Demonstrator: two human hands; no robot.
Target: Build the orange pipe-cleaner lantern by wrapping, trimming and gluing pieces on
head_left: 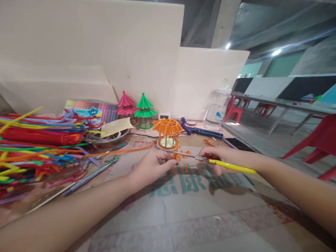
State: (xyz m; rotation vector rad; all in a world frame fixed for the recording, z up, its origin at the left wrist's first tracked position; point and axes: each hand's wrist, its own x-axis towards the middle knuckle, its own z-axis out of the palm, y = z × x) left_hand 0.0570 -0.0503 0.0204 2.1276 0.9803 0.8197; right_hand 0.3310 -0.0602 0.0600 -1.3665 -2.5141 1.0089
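My left hand (152, 168) rests low over the table, thumb and fingers closed on a short orange pipe cleaner (176, 154). In my right hand (223, 157) is a pair of scissors (232, 166) with yellow handles. Their metal blades point left, reaching to the orange pipe cleaner near my left fingertips; whether they touch it I cannot tell. Just behind my hands stands a small orange pavilion (168, 127), with a fringed roof on thin posts and a round pale base. Several cut orange bits (186, 167) lie on the sheet between my hands.
A heap of coloured pipe cleaners (39, 136) fills the left side. Behind are a pink pagoda (125, 104), a green pagoda (144, 108), a marker set (91, 109), a blue glue gun (202, 131) and a clear jug (216, 110). A phone (238, 144) lies at right.
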